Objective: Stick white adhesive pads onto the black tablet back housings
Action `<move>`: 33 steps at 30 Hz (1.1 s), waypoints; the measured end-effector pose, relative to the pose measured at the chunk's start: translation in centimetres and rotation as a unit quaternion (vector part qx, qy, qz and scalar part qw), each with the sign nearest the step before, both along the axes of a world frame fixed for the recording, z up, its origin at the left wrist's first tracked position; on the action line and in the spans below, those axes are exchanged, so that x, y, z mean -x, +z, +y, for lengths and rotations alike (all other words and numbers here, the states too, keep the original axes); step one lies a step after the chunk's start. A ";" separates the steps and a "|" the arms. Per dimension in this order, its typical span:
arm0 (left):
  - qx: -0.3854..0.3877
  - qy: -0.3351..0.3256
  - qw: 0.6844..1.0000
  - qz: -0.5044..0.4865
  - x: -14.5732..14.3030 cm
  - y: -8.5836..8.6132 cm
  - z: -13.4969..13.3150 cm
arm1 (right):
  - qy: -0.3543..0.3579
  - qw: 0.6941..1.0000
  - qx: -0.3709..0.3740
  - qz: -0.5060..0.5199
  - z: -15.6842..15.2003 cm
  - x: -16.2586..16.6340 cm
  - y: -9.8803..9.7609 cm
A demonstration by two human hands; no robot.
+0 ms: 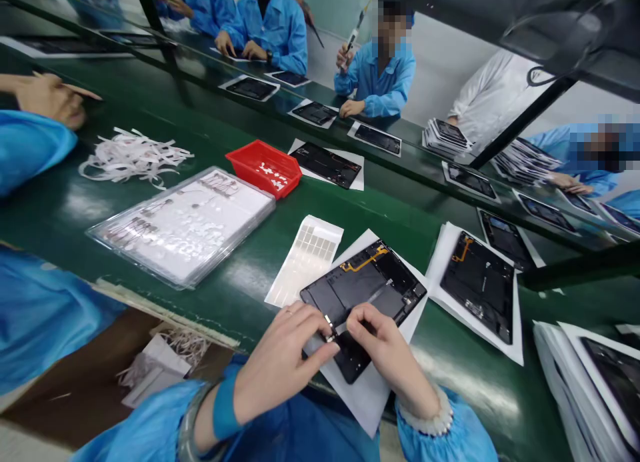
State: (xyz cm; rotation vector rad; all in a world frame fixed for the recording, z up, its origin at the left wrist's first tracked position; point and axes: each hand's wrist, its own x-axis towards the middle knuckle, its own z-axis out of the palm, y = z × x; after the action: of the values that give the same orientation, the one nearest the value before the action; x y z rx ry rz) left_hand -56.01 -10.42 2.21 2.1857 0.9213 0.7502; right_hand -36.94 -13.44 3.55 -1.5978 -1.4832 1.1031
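Observation:
An opened tablet (345,290) lies on a white paper sheet (367,405), its dark inside facing up, with an orange flex cable (367,261) along its far edge. My left hand (285,342) rests over its near-left edge, thumb and index finger closed around a spot beside small shiny parts; what they hold is hidden. My right hand (383,339) pinches by the near end of a grey ribbon cable (377,293) on the tablet. Close beyond my left hand lies a sheet of small grey stickers (313,245).
Another opened tablet (480,285) on papers sits to the right, with a stack of tablets and paper (575,375) nearer. Leftward are a red bin (263,165), a clear-cased tray (187,225) and white strips (130,157). A co-worker's hand (53,102) is at left; tablets line the shelf beyond.

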 end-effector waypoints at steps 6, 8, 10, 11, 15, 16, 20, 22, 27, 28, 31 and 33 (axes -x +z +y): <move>0.095 0.005 0.991 -0.091 -0.9 -1.0 -0.3 | 0.011 0.999 0.036 0.033 0.0 0.6 0.1; 0.100 0.004 0.990 -0.098 -0.7 -1.2 -0.1 | 0.012 0.999 0.026 0.021 -0.1 0.5 -0.3; 0.102 0.013 0.990 -0.098 -0.5 -1.2 0.0 | -0.021 1.000 0.000 -0.003 -0.1 0.4 -0.7; 0.101 0.018 0.990 -0.095 -0.5 -1.2 0.1 | -0.041 0.999 -0.016 -0.017 -0.2 0.4 -0.8; 0.089 0.025 0.993 -0.078 -0.4 -1.0 0.1 | -0.004 0.998 -0.045 -0.054 -0.1 0.5 -0.7; 0.084 0.026 0.993 -0.077 -0.4 -0.9 0.1 | 0.020 0.997 -0.042 -0.059 0.0 0.6 -0.6; 0.034 0.048 0.997 -0.051 0.1 -0.9 0.0 | 0.022 0.994 -0.049 -0.091 0.4 0.7 -0.3; -0.010 0.061 0.998 -0.023 0.6 -1.1 0.1 | 0.005 0.991 -0.064 -0.118 0.9 0.5 -0.4; -0.127 -0.002 0.991 0.044 1.5 -1.9 0.1 | 0.049 0.974 -0.035 -0.218 2.4 0.3 -0.8; -0.144 -0.005 0.988 0.060 1.6 -2.1 0.0 | 0.058 0.970 -0.028 -0.235 2.6 0.4 -0.8; -0.171 -0.002 0.982 0.085 1.5 -2.5 -0.1 | 0.069 0.961 -0.021 -0.266 2.8 1.0 -0.8; -0.178 0.001 0.980 0.088 1.4 -2.5 -0.1 | 0.069 0.958 -0.020 -0.277 2.7 1.2 -0.9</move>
State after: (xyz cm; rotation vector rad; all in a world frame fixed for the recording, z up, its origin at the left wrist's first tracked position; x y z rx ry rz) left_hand -57.41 -10.50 -0.31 2.5992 0.9344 0.7795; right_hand -38.16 -10.70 2.68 -1.8939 -1.9858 0.7119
